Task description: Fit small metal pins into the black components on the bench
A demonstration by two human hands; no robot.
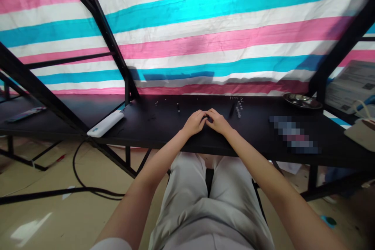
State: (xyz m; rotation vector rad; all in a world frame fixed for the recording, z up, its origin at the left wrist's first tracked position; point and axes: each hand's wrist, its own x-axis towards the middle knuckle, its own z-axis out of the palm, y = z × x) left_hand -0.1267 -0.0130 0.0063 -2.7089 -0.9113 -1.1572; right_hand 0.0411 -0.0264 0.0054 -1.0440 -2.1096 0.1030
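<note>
Over the middle of the black table (164,133), my left hand (194,122) and my right hand (217,121) meet at the fingertips. The fingers of both are bent and pinched together. Something small and dark seems to be between them, but the fingers cover most of it and its kind cannot be told. Beyond my left hand a short black cylinder with a pale end (178,108) stands or lies on the tabletop. To the right of my right hand are a dark stick-like piece (232,109) and several small clear or whitish pieces (239,110) in a cluster.
A long white case (107,124) lies at the left beside a black metal frame post (117,52). At the right are a shiny metal dish (303,102) and a blurred-out flat item (294,134). Boxes (351,84) stand far right. Striped sheeting (205,39) hangs behind the table.
</note>
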